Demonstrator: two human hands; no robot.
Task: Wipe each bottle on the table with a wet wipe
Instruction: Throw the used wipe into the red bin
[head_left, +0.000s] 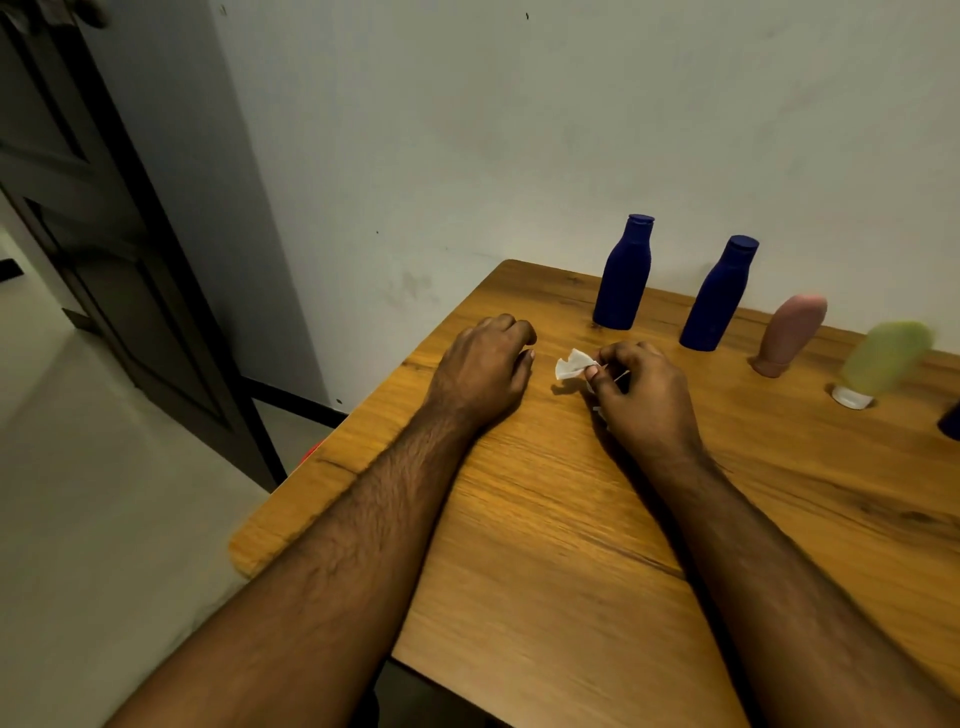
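Note:
Two dark blue bottles stand upright at the back of the wooden table (545, 519), one further left (623, 275) and one to its right (719, 296). Right of them a pink tube (792, 332) and a green tube with a white cap (883, 364) stand cap-down. My right hand (639, 395) pinches a small crumpled white wet wipe (571, 365) between thumb and fingers, low over the table in front of the blue bottles. My left hand (485, 369) rests on the table to the left of the wipe, fingers curled, holding nothing.
A dark blue object (950, 421) is cut off by the right frame edge. A pale wall runs close behind the bottles. A dark wooden door (104, 234) stands at the left, with bare floor beside the table's left edge.

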